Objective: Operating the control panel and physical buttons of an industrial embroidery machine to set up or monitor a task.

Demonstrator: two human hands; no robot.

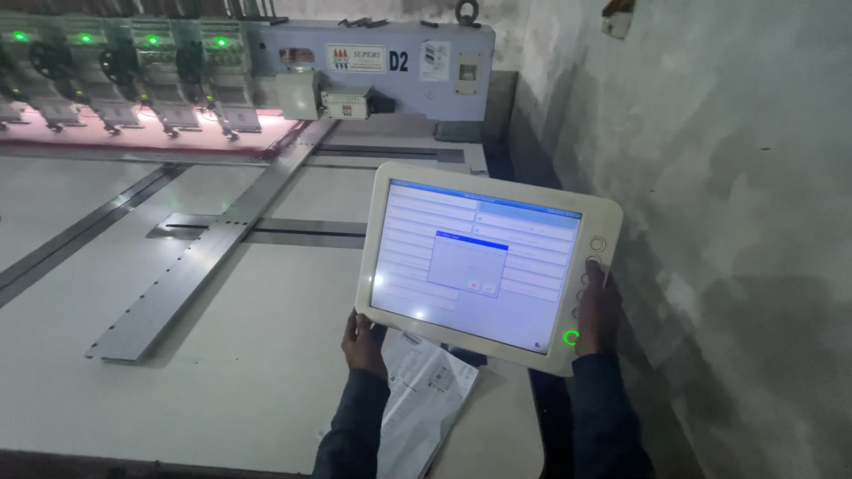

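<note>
A white-framed control panel with a lit touchscreen stands tilted over the right end of a white machine table. A small dialog box shows in the middle of the screen. My left hand grips the panel's lower left corner from beneath. My right hand lies over the panel's right edge, one finger resting on the column of round buttons. A glowing green ring button sits just left of that hand. Both sleeves are dark.
A row of embroidery heads with green lamps runs along the back left above pink-lit fabric. Grey metal rails cross the table. A folded printed sheet lies under the panel. A rough grey wall rises on the right.
</note>
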